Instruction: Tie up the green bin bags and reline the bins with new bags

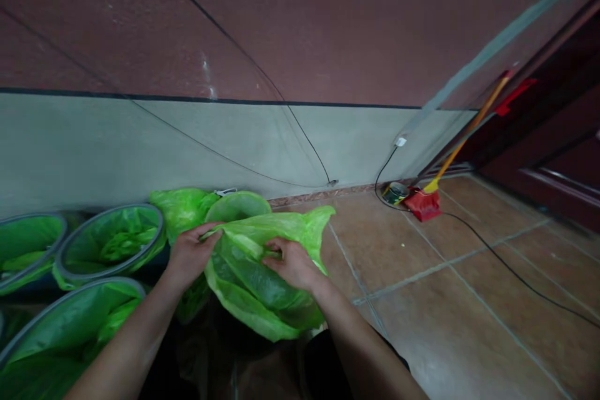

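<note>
A person's two bare hands work a crumpled, translucent bright-green plastic bag (262, 275) low over a brown tiled floor (422, 275), close to a grey-and-maroon wall (187, 131). The left hand (187, 253) pinches the bag's upper edge between thumb and curled fingers, closed on the film; the right hand (290, 262) lies on the bag's front with its fingers bunched into the plastic, likewise gripping it. The bag hangs between the two hands, its loose top corner flaring up to the right.

Crowding the left side are round grey-rimmed bins lined with green plastic: one at far left (28, 250), one beside it (110, 240), a third nearest the camera (70, 325), and a fourth (237, 206) just behind the held bag, partly hidden by it. Well apart to the right, a red dustpan with a yellow-orange handle (424, 203) leans in the corner by a dark door (553, 137), with a small round tin (395, 192) just beside it. A thin black cable (492, 253) trails from a white wall socket (400, 141) across the tiles
</note>
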Demonstrator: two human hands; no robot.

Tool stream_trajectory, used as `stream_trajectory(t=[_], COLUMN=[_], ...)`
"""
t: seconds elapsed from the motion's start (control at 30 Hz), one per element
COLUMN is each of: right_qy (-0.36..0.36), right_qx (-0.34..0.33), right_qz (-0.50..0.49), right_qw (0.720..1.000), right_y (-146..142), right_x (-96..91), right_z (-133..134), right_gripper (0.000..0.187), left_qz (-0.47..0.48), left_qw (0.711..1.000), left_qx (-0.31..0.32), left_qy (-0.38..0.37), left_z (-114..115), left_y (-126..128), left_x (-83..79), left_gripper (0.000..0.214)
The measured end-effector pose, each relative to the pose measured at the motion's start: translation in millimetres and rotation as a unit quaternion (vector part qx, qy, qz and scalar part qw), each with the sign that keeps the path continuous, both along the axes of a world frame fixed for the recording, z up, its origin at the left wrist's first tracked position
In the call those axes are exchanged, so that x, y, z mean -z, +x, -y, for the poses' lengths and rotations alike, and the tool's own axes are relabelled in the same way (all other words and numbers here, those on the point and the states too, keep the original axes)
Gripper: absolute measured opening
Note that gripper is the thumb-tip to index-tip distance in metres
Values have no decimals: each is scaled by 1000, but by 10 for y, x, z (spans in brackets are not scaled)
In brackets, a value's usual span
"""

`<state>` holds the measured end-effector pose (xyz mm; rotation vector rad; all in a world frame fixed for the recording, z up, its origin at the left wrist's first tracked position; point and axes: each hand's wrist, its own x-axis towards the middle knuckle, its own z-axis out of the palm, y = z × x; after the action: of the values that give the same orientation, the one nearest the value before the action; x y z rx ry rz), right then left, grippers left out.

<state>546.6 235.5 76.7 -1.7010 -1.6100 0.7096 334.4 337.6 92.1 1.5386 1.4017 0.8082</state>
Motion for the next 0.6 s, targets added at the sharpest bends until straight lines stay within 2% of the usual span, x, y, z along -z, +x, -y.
stream_trajectory(t=[0.17, 0.27, 0.37, 0.47, 0.53, 0.6], right_qy=[-8, 67, 152, 224, 258, 282], right_qx=[43, 122, 211, 288, 328, 362], right_qz=[65, 98, 132, 151, 147, 142], right_qw=[997, 985, 957, 919, 897, 877], right_y=[-11, 92, 235, 351, 417, 497], right_x=[15, -28, -111, -195, -231, -249], right_z=[-48, -56, -20, 46, 93, 139], right_gripper=[21, 27, 26, 25, 23, 20], left_qz=[-95, -186, -288, -365, -381, -360], left_qw=[993, 969, 933, 911, 911, 924], left_qx=[24, 69, 110, 85, 50, 21], left_qy=[67, 150, 185, 172, 149, 131], left_z=[-100, -119, -123, -143, -177, -223], left_y=[24, -20, -80, -129, -171, -235], left_x=[111, 136, 155, 170, 162, 132], left_gripper=[40, 37, 44, 48, 48, 46])
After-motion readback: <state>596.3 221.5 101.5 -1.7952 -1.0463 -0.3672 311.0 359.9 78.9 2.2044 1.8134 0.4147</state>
